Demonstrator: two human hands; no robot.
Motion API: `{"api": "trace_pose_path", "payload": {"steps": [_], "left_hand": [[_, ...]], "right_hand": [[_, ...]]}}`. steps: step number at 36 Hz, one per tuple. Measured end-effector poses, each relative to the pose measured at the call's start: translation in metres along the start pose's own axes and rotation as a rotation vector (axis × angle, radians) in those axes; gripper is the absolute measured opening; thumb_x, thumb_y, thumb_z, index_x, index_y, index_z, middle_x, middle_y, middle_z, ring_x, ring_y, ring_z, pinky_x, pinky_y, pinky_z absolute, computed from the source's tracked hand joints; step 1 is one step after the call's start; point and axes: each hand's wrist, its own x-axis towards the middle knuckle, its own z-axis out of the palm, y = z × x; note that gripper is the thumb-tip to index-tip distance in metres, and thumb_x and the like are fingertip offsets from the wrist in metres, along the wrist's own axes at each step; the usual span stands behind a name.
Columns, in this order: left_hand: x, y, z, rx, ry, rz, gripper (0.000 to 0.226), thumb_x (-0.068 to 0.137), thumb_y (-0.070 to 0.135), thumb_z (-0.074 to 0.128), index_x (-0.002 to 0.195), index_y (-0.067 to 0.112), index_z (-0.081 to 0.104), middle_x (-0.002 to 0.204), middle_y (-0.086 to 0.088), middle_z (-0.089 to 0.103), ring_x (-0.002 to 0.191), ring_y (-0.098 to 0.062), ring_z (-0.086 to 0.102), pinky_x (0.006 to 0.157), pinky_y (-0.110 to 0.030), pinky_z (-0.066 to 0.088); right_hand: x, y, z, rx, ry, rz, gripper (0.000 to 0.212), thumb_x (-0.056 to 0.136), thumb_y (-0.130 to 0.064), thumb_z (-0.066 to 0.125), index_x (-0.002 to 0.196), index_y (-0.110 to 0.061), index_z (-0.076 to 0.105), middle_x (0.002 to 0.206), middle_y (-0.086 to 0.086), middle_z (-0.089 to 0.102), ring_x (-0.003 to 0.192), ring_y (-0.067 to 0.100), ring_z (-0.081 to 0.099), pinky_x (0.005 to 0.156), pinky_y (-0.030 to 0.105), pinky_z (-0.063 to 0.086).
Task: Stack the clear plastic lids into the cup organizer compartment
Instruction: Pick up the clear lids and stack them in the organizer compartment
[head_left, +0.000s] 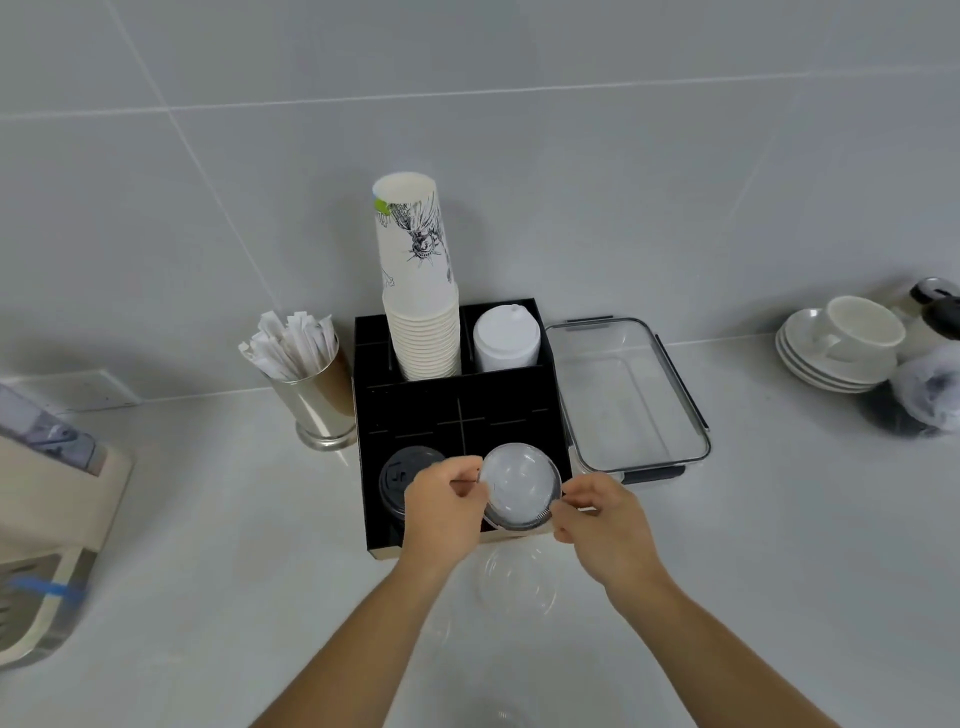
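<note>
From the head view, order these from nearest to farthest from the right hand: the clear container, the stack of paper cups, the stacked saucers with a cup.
From the right hand:
1. Clear container, just beyond it, beside the organizer.
2. Stack of paper cups, in the organizer's back compartment, to the left.
3. Stacked saucers with a cup, far right on the counter.

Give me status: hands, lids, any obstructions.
Left hand and right hand pinch clear lid at opposite edges, over organizer front-right compartment. Another clear lid waits on counter. Black lids front-left; nothing blocking.
</note>
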Motion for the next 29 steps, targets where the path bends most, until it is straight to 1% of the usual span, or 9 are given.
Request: {"api": "trace_pose_path", "payload": {"steps": [2, 5, 9, 12, 14, 16, 20, 25, 29], "left_hand": [[0.011, 0.003, 0.000, 0.081, -0.017, 0.033, 0.030, 0.085, 0.001, 0.066, 0.085, 0.031, 0.065, 0.076, 0.012, 0.064, 0.069, -0.004, 0.061, 0.073, -0.010, 0.046], [0.026, 0.002, 0.004, 0.180, -0.054, 0.029, 0.024, 0.087, 0.004, 0.064, 0.100, 0.021, 0.075, 0.092, 0.003, 0.069, 0.082, -0.011, 0.066, 0.076, -0.016, 0.049], [0.038, -0.002, 0.010, 0.308, -0.081, 0.037, 0.025, 0.084, 0.006, 0.058, 0.067, 0.026, 0.058, 0.077, -0.002, 0.062, 0.068, -0.018, 0.059, 0.072, -0.034, 0.053], [0.039, -0.003, 0.015, 0.356, -0.078, 0.026, 0.023, 0.086, 0.008, 0.057, 0.072, 0.024, 0.049, 0.079, -0.005, 0.058, 0.070, -0.018, 0.054, 0.075, -0.045, 0.056], [0.040, -0.004, 0.017, 0.371, -0.089, 0.021, 0.019, 0.088, 0.010, 0.057, 0.073, 0.019, 0.049, 0.078, -0.004, 0.055, 0.071, -0.018, 0.052, 0.070, -0.040, 0.053], [0.042, -0.006, 0.019, 0.391, -0.108, 0.035, 0.022, 0.088, 0.010, 0.054, 0.067, 0.009, 0.048, 0.067, -0.010, 0.050, 0.060, -0.015, 0.042, 0.057, -0.031, 0.040], [0.043, -0.003, 0.022, 0.461, -0.151, 0.061, 0.028, 0.088, 0.010, 0.050, 0.063, 0.009, 0.039, 0.057, -0.001, 0.034, 0.051, -0.015, 0.027, 0.046, -0.025, 0.021], [0.041, 0.003, 0.026, 0.538, -0.209, 0.036, 0.038, 0.091, 0.009, 0.046, 0.059, 0.016, 0.029, 0.062, -0.004, 0.037, 0.070, -0.035, 0.041, 0.054, -0.030, 0.028], [0.042, 0.005, 0.031, 0.582, -0.222, 0.040, 0.021, 0.095, 0.012, 0.045, 0.088, -0.004, 0.056, 0.100, -0.026, 0.063, 0.097, -0.041, 0.061, 0.065, -0.037, 0.038]], "right_hand": [[0.003, 0.000, 0.003, 0.028, -0.003, 0.016, 0.018, 0.086, -0.006, 0.066, 0.091, -0.022, 0.060, 0.088, 0.005, 0.072, 0.070, 0.023, 0.072, 0.059, 0.023, 0.047], [0.009, 0.001, 0.008, 0.064, -0.011, 0.042, 0.025, 0.086, -0.005, 0.067, 0.095, -0.027, 0.060, 0.086, 0.008, 0.074, 0.072, 0.026, 0.076, 0.066, 0.024, 0.053], [0.019, 0.003, 0.014, 0.086, 0.003, 0.071, 0.026, 0.086, -0.005, 0.067, 0.100, -0.026, 0.062, 0.083, 0.008, 0.074, 0.074, 0.027, 0.076, 0.066, 0.027, 0.053], [0.026, 0.006, 0.016, 0.075, 0.013, 0.079, 0.025, 0.086, -0.005, 0.066, 0.103, -0.023, 0.064, 0.085, 0.010, 0.074, 0.074, 0.028, 0.076, 0.075, 0.037, 0.059], [0.028, 0.008, 0.017, 0.060, 0.021, 0.074, 0.025, 0.086, -0.004, 0.066, 0.104, -0.022, 0.066, 0.087, 0.009, 0.073, 0.073, 0.027, 0.076, 0.080, 0.041, 0.061], [0.031, 0.010, 0.018, 0.049, 0.026, 0.074, 0.025, 0.086, -0.004, 0.066, 0.102, -0.022, 0.067, 0.089, 0.008, 0.073, 0.074, 0.027, 0.075, 0.075, 0.039, 0.060], [0.037, 0.013, 0.019, 0.003, 0.031, 0.053, 0.026, 0.085, -0.003, 0.063, 0.097, -0.025, 0.071, 0.082, 0.006, 0.074, 0.078, 0.030, 0.074, 0.067, 0.034, 0.056], [0.040, 0.013, 0.020, -0.041, 0.032, 0.013, 0.033, 0.086, -0.004, 0.060, 0.077, -0.035, 0.069, 0.075, 0.004, 0.073, 0.081, 0.034, 0.071, 0.065, 0.030, 0.053], [0.039, 0.013, 0.022, -0.013, 0.014, 0.023, 0.043, 0.089, -0.003, 0.054, 0.071, -0.039, 0.069, 0.075, 0.006, 0.071, 0.085, 0.036, 0.070, 0.085, 0.047, 0.060]]}}
